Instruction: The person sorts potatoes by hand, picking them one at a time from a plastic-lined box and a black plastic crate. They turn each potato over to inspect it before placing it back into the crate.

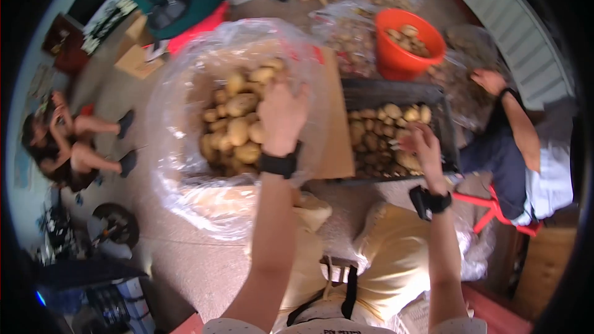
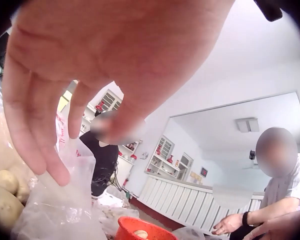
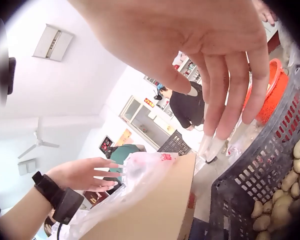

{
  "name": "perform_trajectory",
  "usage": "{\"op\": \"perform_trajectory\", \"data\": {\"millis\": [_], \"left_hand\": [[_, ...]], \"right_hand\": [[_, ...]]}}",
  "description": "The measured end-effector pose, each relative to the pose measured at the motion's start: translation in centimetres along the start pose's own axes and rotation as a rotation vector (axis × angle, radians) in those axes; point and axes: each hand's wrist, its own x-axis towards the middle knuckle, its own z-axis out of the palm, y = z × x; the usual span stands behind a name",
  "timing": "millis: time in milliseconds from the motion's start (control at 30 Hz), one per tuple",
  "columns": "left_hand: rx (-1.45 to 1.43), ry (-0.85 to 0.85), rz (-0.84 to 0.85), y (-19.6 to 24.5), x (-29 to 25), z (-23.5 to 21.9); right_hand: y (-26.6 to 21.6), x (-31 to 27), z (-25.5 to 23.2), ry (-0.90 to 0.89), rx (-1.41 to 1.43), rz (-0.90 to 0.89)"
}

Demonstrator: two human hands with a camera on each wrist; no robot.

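My left hand (image 1: 284,114) reaches over a cardboard box lined with a clear plastic bag (image 1: 176,130) and filled with potatoes (image 1: 238,130). Its fingers hang loosely spread with nothing between them, as the right wrist view of the left hand (image 3: 85,175) also shows. Over a black plastic crate (image 1: 448,136) hovers my right hand (image 1: 424,145), fingers relaxed and slightly bent, holding nothing. Smaller potatoes (image 1: 377,127) lie in that crate. Seen from the right wrist, the crate's slatted wall (image 3: 250,175) stands beside the fingers.
A cardboard flap (image 1: 337,117) lies between box and crate. An orange bucket (image 1: 408,49) with potatoes stands behind the crate, near plastic bags (image 1: 349,31). Another person's arm (image 1: 520,124) is at the right, by a red stool (image 1: 489,210). Someone sits at the far left (image 1: 68,133).
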Motion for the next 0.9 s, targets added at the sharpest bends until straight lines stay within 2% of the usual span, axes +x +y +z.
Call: {"op": "perform_trajectory", "data": {"millis": [67,133,200,300,400,467,600,667,900], "left_hand": [[0.069,0.045,0.090,-0.4,0.1,0.9],[0.074,0.063,0.073,1.5,-0.6,0.4],[0.042,0.120,0.091,2.3,-1.0,0.2],[-0.019,0.058,0.094,2.9,-0.9,-0.1],[-0.018,0.113,0.110,3.7,-1.1,-0.5],[-0.094,0.000,0.083,4.5,-1.2,-1.1],[-0.085,-0.035,0.111,5.1,-1.6,0.0],[-0.139,-0.138,0.117,5.6,-2.0,0.2],[-0.132,-0.154,0.200,6.2,-2.6,1.4]], "right_hand": [[-0.2,0.2,-0.3,0.025,-0.036,0.024],[0.4,0.7,-1.0,0.065,0.033,0.030],[0.8,1.3,-1.8,0.117,-0.018,0.054],[0.7,1.6,-2.8,0.148,-0.088,0.066],[1.0,2.0,-3.4,0.170,-0.147,0.092],[0.9,2.0,-3.6,0.198,-0.146,0.098],[0.7,2.1,-4.5,0.219,-0.241,0.131],[1.3,2.5,-5.4,0.221,-0.257,0.137],[2.8,3.2,-7.7,0.270,-0.328,0.212]]}}
